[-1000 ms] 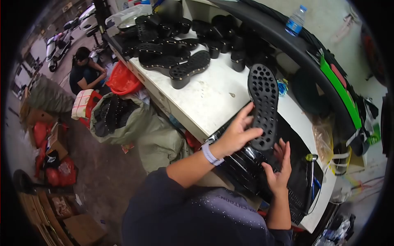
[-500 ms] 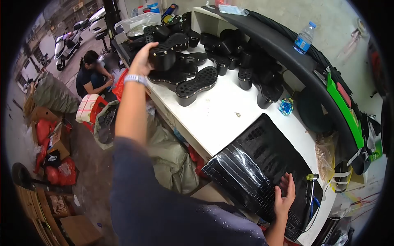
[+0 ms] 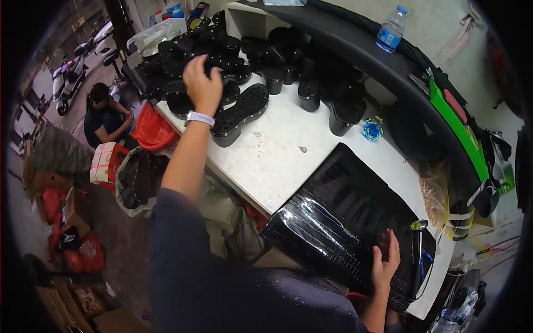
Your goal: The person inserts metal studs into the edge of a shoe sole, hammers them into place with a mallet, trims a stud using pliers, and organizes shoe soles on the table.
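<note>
My left hand, with a pale band at the wrist, is over the left pile of black studded shoe soles. Its fingers are apart and nothing is held in it. Just right of it a black heeled sole lies with its holed face up on the white table. My right hand is open and empty at the lower right part of the glossy black sheet. Beside that hand is a hammer with a yellow-green head.
More heeled soles stand at the back, near a blue trinket. A bottle is on the dark ledge. At the far left a person crouches by a red basin; a sack holds black pieces.
The sole that my left hand carried from the black sheet to the left pile has been let go. My left hand's fingers have spread; my right hand remains by the sheet.
</note>
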`<state>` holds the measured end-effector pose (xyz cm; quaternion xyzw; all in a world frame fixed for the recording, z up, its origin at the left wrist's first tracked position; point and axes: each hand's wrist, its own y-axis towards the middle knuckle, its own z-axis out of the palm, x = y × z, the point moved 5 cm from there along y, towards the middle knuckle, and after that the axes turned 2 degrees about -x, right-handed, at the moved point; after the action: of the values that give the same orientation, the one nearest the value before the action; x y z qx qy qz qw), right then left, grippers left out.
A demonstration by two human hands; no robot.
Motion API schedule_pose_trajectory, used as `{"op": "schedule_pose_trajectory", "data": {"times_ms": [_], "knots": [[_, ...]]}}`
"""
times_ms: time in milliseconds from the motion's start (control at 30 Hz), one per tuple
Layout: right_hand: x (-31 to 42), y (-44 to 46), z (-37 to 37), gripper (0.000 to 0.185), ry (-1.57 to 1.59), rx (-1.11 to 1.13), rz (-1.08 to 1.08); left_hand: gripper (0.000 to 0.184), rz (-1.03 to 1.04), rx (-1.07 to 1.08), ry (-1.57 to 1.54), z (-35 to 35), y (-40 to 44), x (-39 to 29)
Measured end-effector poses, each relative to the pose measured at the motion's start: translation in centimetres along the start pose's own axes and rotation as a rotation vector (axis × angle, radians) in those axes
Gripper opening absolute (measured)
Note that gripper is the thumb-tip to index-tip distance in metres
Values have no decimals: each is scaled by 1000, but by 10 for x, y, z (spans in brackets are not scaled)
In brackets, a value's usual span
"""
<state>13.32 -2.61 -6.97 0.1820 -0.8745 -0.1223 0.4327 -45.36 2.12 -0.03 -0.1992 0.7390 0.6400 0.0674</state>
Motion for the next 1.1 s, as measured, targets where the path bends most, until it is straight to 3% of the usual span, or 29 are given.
{"op": "schedule_pose_trajectory", "data": {"times_ms": [67, 100, 133, 167, 200, 300, 367, 533, 633, 800, 1067, 1100], "knots": [[-12, -1, 2, 49, -38, -6, -30, 36, -123, 222, -212, 24, -10, -36], [-15, -2, 4, 48, -98, -1, -54, 39, -331, 442, -414, 48, -21, -47], [-15, -2, 7, 46, -157, 3, -79, 48, -212, 494, -256, 75, -35, -51], [-15, -2, 9, 44, -215, 7, -108, 58, -268, 577, -287, 100, -49, -55], [-11, -1, 11, 45, -211, 4, -115, 66, -455, 624, -373, 122, -62, -59], [-18, -1, 13, 47, -222, -27, -125, 77, -397, 723, -82, 155, -74, -68], [-19, -1, 13, 48, -198, -45, -130, 76, -389, 706, 159, 162, -84, -78], [-16, -1, 14, 46, -205, -14, -164, 49, -449, 668, 140, 183, -87, -60], [-13, 1, 14, 45, -212, -8, -190, 41, -350, 628, 141, 167, -78, -65], [-10, 2, 15, 46, -230, -33, -244, 42, -359, 513, -19, 99, -49, -77], [-13, 0, 13, 42, -180, -47, -204, 42, -594, 493, -517, 4, -64, -91], [-15, -1, 13, 42, -166, -57, -197, 38, -472, 434, -501, -12, -71, -99]]}}
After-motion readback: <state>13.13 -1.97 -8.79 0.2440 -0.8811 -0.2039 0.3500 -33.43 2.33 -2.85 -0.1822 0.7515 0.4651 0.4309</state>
